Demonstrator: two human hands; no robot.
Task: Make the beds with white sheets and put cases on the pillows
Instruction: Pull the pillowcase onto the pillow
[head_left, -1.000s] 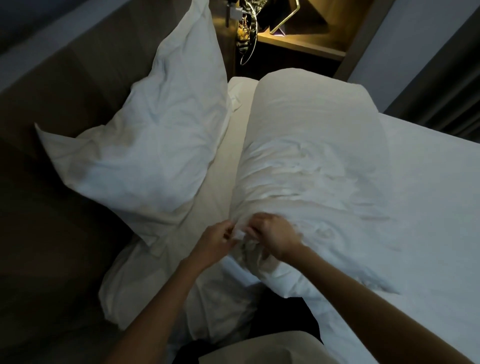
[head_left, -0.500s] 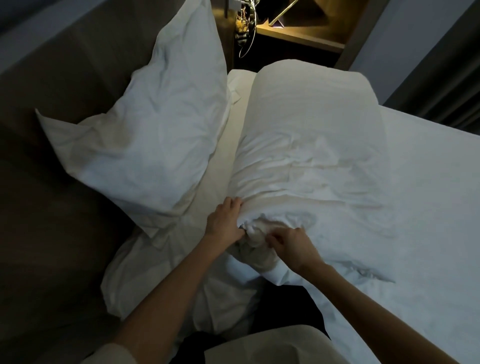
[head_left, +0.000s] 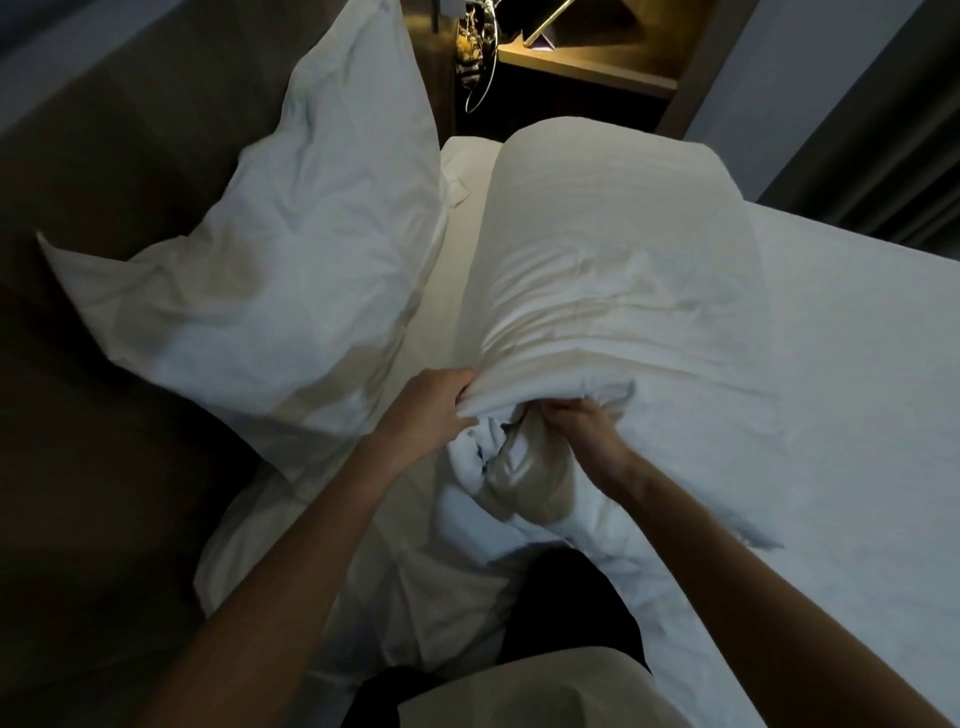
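Head camera looks down over a bed (head_left: 857, 426) spread with a smooth white sheet, which fills the right side and runs up to a dark curtain (head_left: 904, 156). To the left stands a tall dark headboard (head_left: 104, 171), and a plump white cased pillow (head_left: 270, 291) leans upright against it, one corner poking out toward the left. Beside it, lying lengthwise on the sheet and pointing away from the person, is the second pillow (head_left: 524, 483). It is almost wholly inside its white pillowcase (head_left: 613, 249), and only the creamy near end shows through the bunched opening. Beyond the far end of the bed a small wooden shelf (head_left: 587, 78) glows under warm light. Both bare arms reach in from below to the open end of the case. The left hand (head_left: 431, 410) has its grip curled round the gathered left edge of the pillowcase, with the fingers hooked over the fabric. The right hand (head_left: 582, 436) sits just beside it, its grip pinching the crumpled right edge, knuckles up and fingertips buried in the folds.
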